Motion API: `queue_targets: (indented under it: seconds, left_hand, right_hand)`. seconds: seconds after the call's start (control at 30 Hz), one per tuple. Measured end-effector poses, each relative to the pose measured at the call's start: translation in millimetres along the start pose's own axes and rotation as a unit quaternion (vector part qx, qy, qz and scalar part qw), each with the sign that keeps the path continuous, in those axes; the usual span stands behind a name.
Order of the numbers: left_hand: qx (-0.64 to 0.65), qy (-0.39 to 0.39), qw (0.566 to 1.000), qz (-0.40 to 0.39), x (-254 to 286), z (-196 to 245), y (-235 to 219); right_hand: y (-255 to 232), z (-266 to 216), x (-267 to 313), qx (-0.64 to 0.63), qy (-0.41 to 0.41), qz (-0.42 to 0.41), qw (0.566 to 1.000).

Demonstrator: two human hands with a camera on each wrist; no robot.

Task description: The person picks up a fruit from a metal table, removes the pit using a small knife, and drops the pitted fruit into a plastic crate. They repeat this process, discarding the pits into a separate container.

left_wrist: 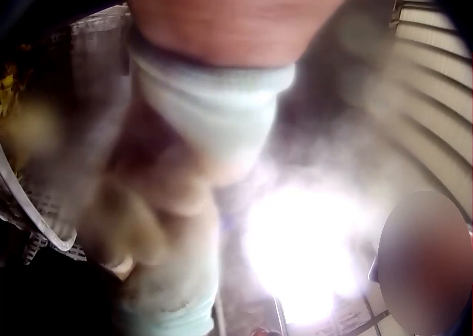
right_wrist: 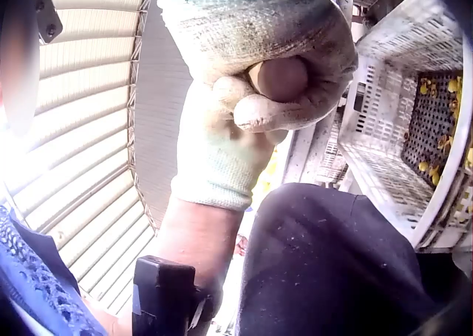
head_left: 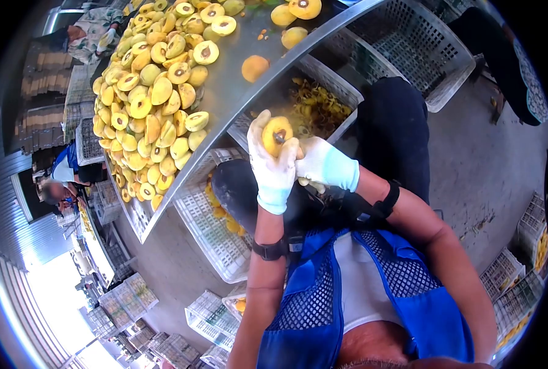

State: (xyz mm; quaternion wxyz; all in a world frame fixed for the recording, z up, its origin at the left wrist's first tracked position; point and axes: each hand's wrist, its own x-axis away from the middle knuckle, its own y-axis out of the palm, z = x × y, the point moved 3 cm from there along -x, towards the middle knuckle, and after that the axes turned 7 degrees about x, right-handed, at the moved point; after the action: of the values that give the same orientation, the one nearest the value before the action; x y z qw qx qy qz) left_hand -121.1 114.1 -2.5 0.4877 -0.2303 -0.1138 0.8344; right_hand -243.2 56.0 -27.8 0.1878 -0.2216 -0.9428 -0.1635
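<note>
My gloved left hand (head_left: 270, 161) holds a yellow peach half (head_left: 278, 130) over a crate, its cut face and dark pit turned up. Close against it, my gloved right hand (head_left: 327, 165) grips a tool whose rounded brownish handle end (right_wrist: 281, 79) pokes out of the curled fingers in the right wrist view. The tool's working end is hidden between the hands. Both white gloves look stained. In the left wrist view the left glove (left_wrist: 214, 107) and right glove (left_wrist: 177, 277) are blurred.
A metal table (head_left: 234, 83) bears a large heap of peach halves (head_left: 157, 92). Below the hands stands a crate (head_left: 348, 120) with yellow scraps. Another crate (head_left: 209, 227) with peach pieces is beside the left knee, and a grey crate (head_left: 431, 52) is at upper right.
</note>
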Motion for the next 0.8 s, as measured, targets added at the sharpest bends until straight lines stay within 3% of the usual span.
queue_targets:
  seconds: [0.07, 0.13, 0.17, 0.2, 0.27, 0.37, 0.5, 0.57, 0.67, 0.77, 0.8]
  left_hand:
    - [0.009, -0.012, 1.0, -0.02, -2, 2, -4]
    - [0.101, -0.082, 0.991, -0.03, -11, -3, -9]
    - [0.211, -0.168, 0.963, -0.034, -13, -4, -12]
    - [0.22, -0.149, 0.963, -0.033, -15, -8, -14]
    - [0.242, -0.189, 0.952, -0.008, -18, -12, -11]
    - [0.223, -0.178, 0.958, 0.002, -18, -18, -6]
    - [0.16, -0.072, 0.984, 0.013, -13, -32, -3]
    - [0.148, -0.037, 0.988, 0.031, -12, -28, -1]
    - [0.207, -0.12, 0.971, 0.029, -11, -22, 1]
    - [0.215, -0.145, 0.964, -0.055, -18, -34, -4]
    - [0.262, -0.166, 0.95, -0.041, -16, -35, -4]
  right_hand:
    - [-1, 4, -2, 0.015, 0.012, 0.001, 1.0]
    - [-1, 5, 0, 0.021, 0.014, -0.011, 1.0]
    - [0, 6, 1, 0.023, 0.016, -0.019, 0.999]
    - [1, 3, 2, 0.03, 0.026, -0.018, 0.999]
    - [3, -7, 5, 0.042, 0.042, -0.017, 0.998]
    - [5, -9, 6, 0.022, 0.061, -0.033, 0.997]
    - [5, 3, 1, 0.004, 0.046, -0.06, 0.997]
    - [5, 10, -3, 0.033, 0.045, -0.036, 0.998]
    - [6, 11, -3, 0.025, 0.052, -0.038, 0.998]
    - [7, 11, 0, -0.036, 0.067, -0.075, 0.994]
    - [7, 9, 1, -0.061, 0.072, -0.09, 0.991]
